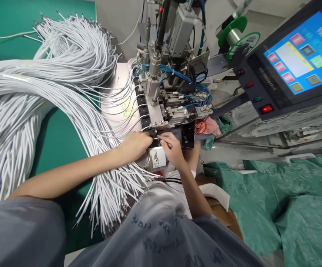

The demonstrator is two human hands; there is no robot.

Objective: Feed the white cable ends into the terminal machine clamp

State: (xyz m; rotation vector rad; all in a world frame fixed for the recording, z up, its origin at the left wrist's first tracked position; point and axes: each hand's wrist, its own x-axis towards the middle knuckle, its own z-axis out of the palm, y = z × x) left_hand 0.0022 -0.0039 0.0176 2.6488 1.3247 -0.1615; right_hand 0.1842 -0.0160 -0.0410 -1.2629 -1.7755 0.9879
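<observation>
Both my hands meet at the near end of a row of black clamp blocks [144, 111] on a machine. My left hand [139, 144] is closed, its fingertips at the nearest block. Pinched between the thumb and fingers of my right hand [172, 147] is the thin end of a white cable [155, 138]. Several white cables [127, 111] run from the blocks to the left into a large bundle [94, 122]. A plate with a warning label [158, 157] sits just below my hands. What lies under my left fingers is hidden.
Above my hands stands the machine's metal cylinder [153, 79] with blue air tubes. A touch-screen panel [302, 55] and a green wire spool [237, 33] are at the upper right. Red-handled scissors [200, 127] lie by a black phone-like object [188, 136]. Green sheeting [302, 200] covers the right.
</observation>
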